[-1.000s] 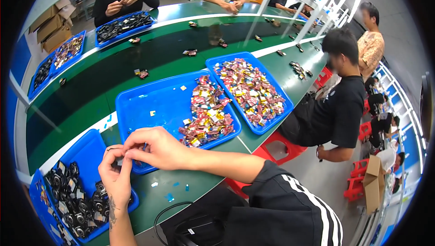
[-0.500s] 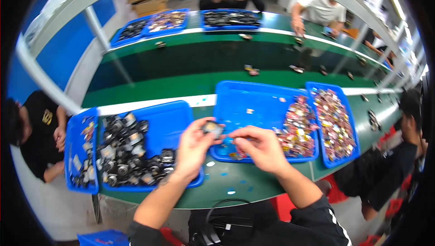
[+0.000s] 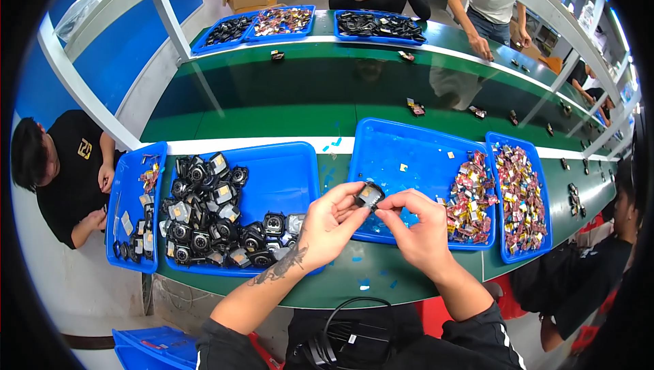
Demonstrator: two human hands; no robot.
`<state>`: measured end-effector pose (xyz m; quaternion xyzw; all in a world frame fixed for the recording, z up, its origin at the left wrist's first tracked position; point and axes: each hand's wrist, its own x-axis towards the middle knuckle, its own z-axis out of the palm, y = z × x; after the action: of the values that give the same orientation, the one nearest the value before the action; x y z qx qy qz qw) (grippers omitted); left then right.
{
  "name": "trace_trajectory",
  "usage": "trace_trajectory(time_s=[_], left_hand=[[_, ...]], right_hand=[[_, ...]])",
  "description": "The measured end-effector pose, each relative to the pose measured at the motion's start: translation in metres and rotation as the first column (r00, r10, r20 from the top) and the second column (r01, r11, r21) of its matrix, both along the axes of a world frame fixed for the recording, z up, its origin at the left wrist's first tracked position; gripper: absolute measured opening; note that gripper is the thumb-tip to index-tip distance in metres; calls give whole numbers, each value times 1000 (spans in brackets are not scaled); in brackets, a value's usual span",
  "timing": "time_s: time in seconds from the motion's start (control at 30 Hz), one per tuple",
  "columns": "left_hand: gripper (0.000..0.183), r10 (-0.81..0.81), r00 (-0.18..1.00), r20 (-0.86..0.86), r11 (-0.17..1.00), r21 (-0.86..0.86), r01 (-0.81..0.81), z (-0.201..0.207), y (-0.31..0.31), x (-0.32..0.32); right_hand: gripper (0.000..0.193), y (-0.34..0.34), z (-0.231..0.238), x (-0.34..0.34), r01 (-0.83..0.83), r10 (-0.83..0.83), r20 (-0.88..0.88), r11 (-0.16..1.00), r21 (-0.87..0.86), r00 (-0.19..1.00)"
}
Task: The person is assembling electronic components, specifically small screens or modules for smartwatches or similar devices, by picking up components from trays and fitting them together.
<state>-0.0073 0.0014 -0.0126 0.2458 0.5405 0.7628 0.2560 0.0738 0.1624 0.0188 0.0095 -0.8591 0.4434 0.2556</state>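
My left hand [image 3: 334, 225] holds a small black smartwatch case [image 3: 370, 194] between thumb and fingers, its pale square inner face turned up. At the case's lower right corner, the thumb and forefinger of my right hand [image 3: 424, 230] are pinched together; what they grip is too small to make out. Both hands are over the near edge of a blue tray [image 3: 415, 144], which has small pink, gold and silver parts [image 3: 471, 199] heaped on its right side. Left of my hands, another blue tray [image 3: 276, 172] holds many similar black watch cases [image 3: 204, 213].
A narrow blue tray [image 3: 489, 165] of small parts stands at the right, another [image 3: 112, 234] at the far left. Blue film scraps [image 3: 364, 283] lie on the green table [image 3: 327, 291]. Parts sit along a green belt [image 3: 300, 87]. Co-workers are across and at both sides; a white frame [image 3: 170, 26] rises overhead.
The whole view has shifted, with the scene now further right and slightly lower at the back. My hands remain together at the watch case, which is now tilted up. The white-sleeved co-worker has straightened up.
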Motion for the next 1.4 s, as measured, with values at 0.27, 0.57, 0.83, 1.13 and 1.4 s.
trace_trajectory(time_s=[0.27,0.57,0.83,1.13,1.4], left_hand=[[46,-97,994,-45,995,-24,96,1,-1,3],[43,-110,993,-36,994,-5,110,1,-1,2],[42,-121,991,-59,993,1,121,1,-1,3],[43,-112,991,-72,994,-18,111,1,-1,6],[41,-195,976,-96,980,-44,192,6,-3,2]], right_hand=[[10,-4,15,-1,25,-26,133,1000,11,991],[8,-7,13,0,35,-27,87,995,-95,996],[6,-3,14,-1,5,-8,76,999,34,997],[8,-3,16,-1,17,-18,108,1000,9,994],[20,4,13,3,95,-101,26,981,172,995]])
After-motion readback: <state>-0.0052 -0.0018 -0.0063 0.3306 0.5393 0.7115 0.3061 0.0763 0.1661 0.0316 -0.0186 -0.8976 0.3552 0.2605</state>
